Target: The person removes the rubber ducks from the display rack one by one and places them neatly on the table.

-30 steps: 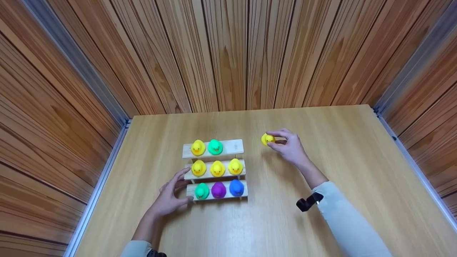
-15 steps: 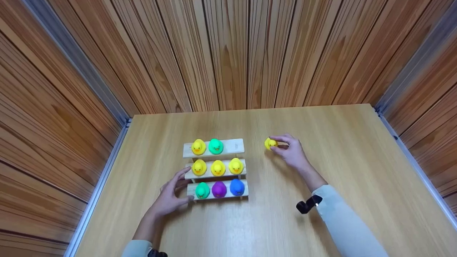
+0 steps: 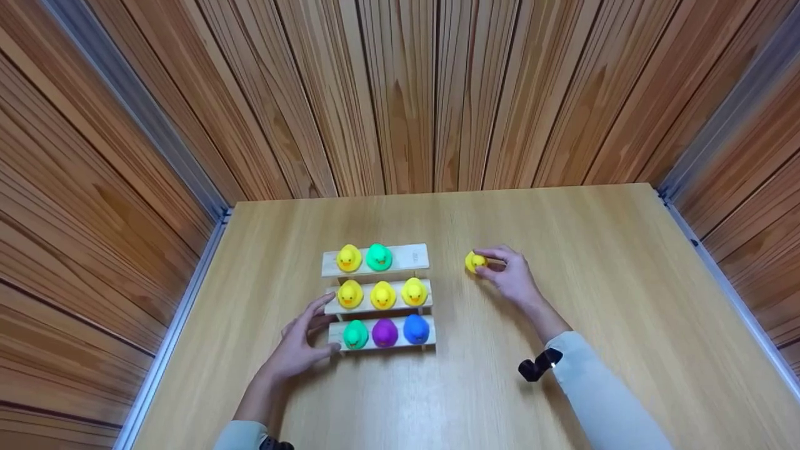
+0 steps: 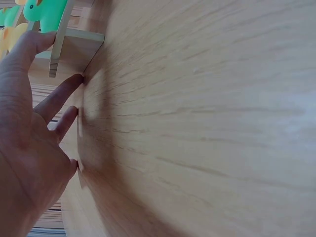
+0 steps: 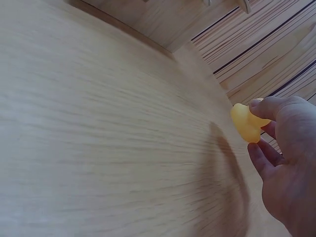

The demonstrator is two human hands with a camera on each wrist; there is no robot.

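A three-step wooden rack point(image 3: 409, 256) bears several small rubber ducks. On its top step sit a yellow duck point(image 3: 349, 258) and a green duck point(image 3: 379, 257), left of a bare stretch. Three yellow ducks point(image 3: 382, 295) line the middle step; a green point(image 3: 355, 334), a purple point(image 3: 385, 332) and a blue duck point(image 3: 416, 329) stand on the lowest. My left hand point(image 3: 301, 347) lies spread at the rack's left end, thumb touching the lowest step. To the right of the rack, my right hand point(image 3: 514, 275) pinches a yellow rubber duck point(image 5: 244, 123) above the table.
Under the rack is a light wooden table point(image 3: 475, 387). Wood-panelled walls point(image 3: 412, 100) rise behind it and at both sides, with metal rails point(image 3: 181, 319) along the side edges. A small black camera point(image 3: 539, 365) is on the right wrist.
My right hand has shifted slightly toward me and to the right, carrying the pinched yellow duck. The left hand and the ducks on the rack look the same.
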